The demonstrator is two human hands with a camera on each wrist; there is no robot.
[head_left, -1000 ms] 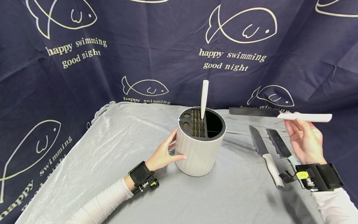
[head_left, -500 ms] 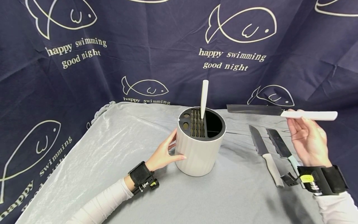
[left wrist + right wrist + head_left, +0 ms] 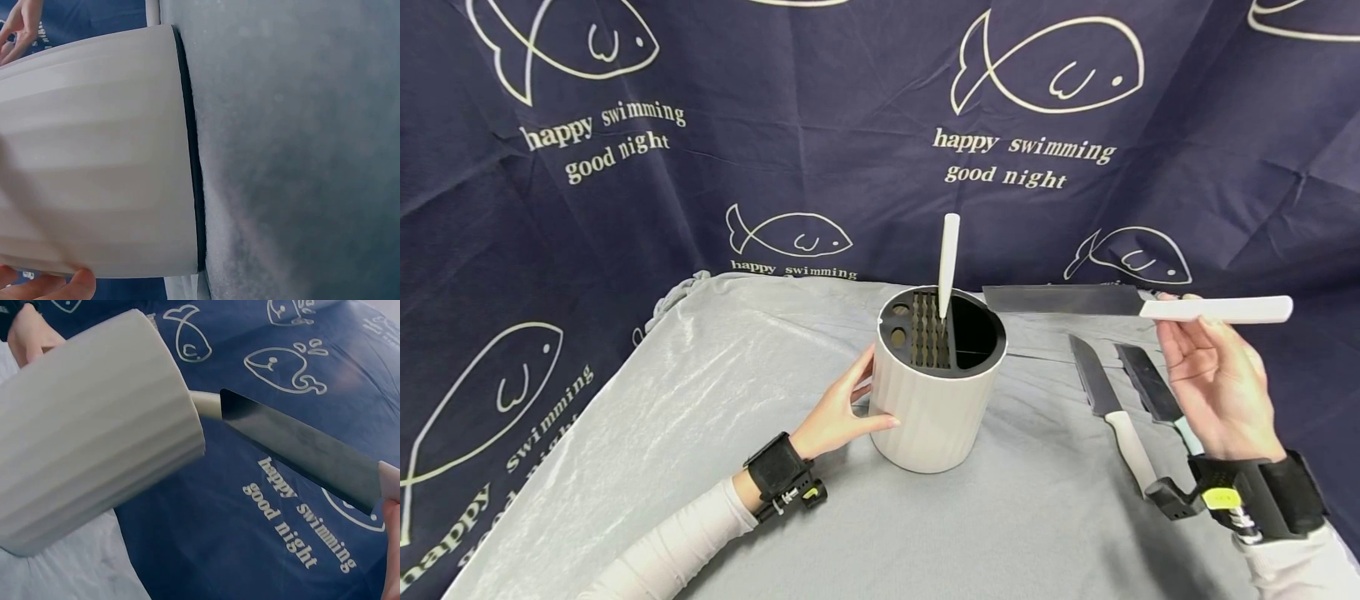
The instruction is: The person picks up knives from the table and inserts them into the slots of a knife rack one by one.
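Observation:
A white ribbed knife holder (image 3: 928, 425) with a black slotted top stands upright on the cloth. My left hand (image 3: 831, 421) grips its left side, thumb on the front and fingers round the back; fingertips (image 3: 80, 284) show along its wall in the left wrist view. One white-handled knife (image 3: 949, 258) stands in the slots. Off to the right, my right hand (image 3: 1221, 387) pinches the white handle of a kitchen knife (image 3: 1067, 300) held level in the air. Its broad dark blade (image 3: 300, 444) points left, the tip overlapping the holder's far rim in the head view.
Two knives lie on the grey cloth (image 3: 1037, 517) at the right: one with a beige handle (image 3: 1131, 450), another with a pale green handle (image 3: 1187, 435), partly hidden by the right hand. A dark blue fish-print curtain (image 3: 865, 108) hangs behind the table.
My right hand first drifted slightly right with the kitchen knife, then came back left, bringing the blade tip nearer the knife holder. The left hand and holder have stayed put.

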